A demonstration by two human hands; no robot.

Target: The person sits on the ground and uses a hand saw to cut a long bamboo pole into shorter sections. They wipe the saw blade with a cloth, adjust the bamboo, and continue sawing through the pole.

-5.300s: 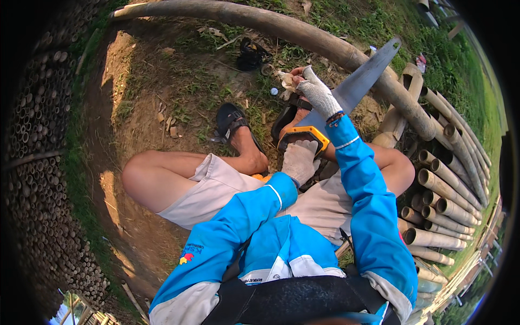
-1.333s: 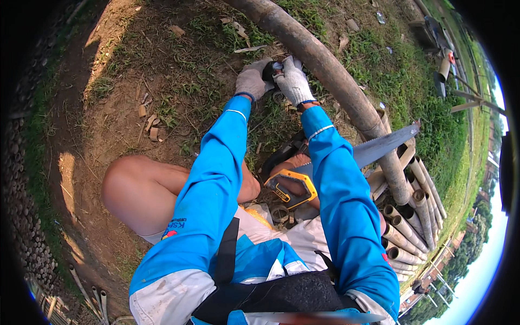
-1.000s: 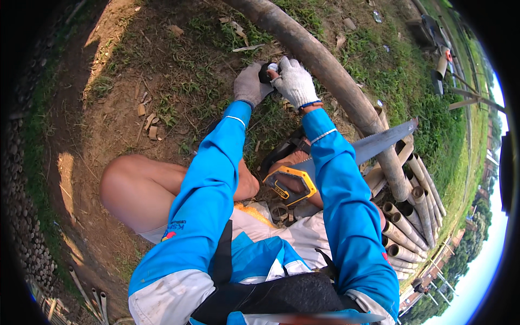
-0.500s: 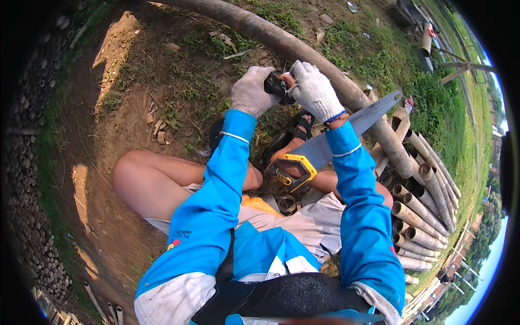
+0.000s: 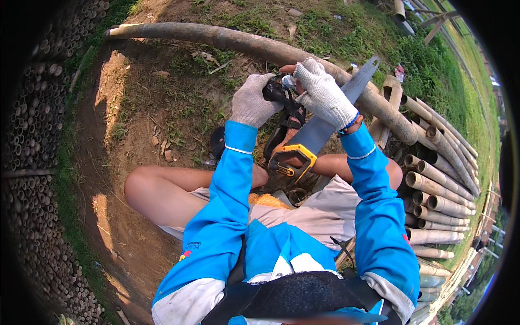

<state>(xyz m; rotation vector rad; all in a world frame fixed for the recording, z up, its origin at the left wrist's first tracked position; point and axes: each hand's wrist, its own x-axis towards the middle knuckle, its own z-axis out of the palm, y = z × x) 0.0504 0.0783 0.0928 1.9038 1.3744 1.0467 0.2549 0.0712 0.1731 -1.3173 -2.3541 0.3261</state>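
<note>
Both my hands wear whitish knit gloves and meet in front of me, above my feet. My left hand (image 5: pixel 253 101) is closed round a black, shiny, crumpled thing (image 5: pixel 275 89), perhaps a small pouch; its kind is unclear. From the other side my right hand (image 5: pixel 326 96) has its fingers curled, with a bare fingertip showing at the glove's end. A small pale, glossy bit shows between the hands, and whatever the right fingers grip is hidden. Beneath my right wrist lies a handsaw (image 5: pixel 316 135), its yellow-and-black handle (image 5: pixel 293 162) by my lap and its blade slanting away to the right.
A long bamboo pole (image 5: pixel 260 46) stretches across beyond my hands, its right end by a pile of cut bamboo (image 5: pixel 441 187). Stacked bamboo ends (image 5: pixel 32 135) line the far left. My sandalled foot (image 5: pixel 284 132) is just below my hands, on dirt and grass.
My right hand has shifted slightly from the black thing, its bare fingertip now raised above it. The view has swung, bringing more of the pole's left end into sight.
</note>
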